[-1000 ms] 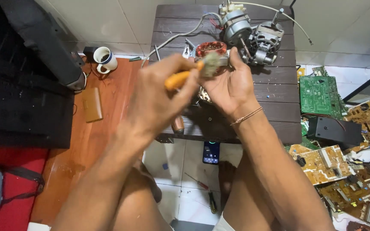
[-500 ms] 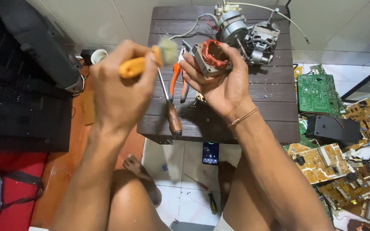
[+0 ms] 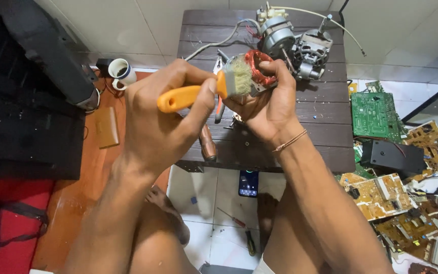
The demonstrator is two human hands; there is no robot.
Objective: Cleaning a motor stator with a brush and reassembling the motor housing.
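Note:
My left hand [image 3: 166,114] grips a paintbrush by its orange handle [image 3: 178,97], with the pale bristles [image 3: 239,76] lying against a motor stator. The stator [image 3: 258,68] is a metal ring wound with red copper coils, and my right hand [image 3: 264,104] holds it from below, above a dark wooden table [image 3: 300,132]. A thin cord bracelet circles my right wrist. Behind the stator, more grey motor parts [image 3: 292,43] with wires stand on the table's far side.
Pliers and a brown-handled screwdriver [image 3: 208,144] lie on the table under my hands. A white cup [image 3: 121,71] stands at the left. Green and tan circuit boards [image 3: 381,147] cover the floor at right. A phone [image 3: 248,182] and small screwdrivers lie on the tiles below.
The brush had swung out to the left, away from the stator; now it is back at the right with its bristles on the coils. My right hand has kept the stator almost still.

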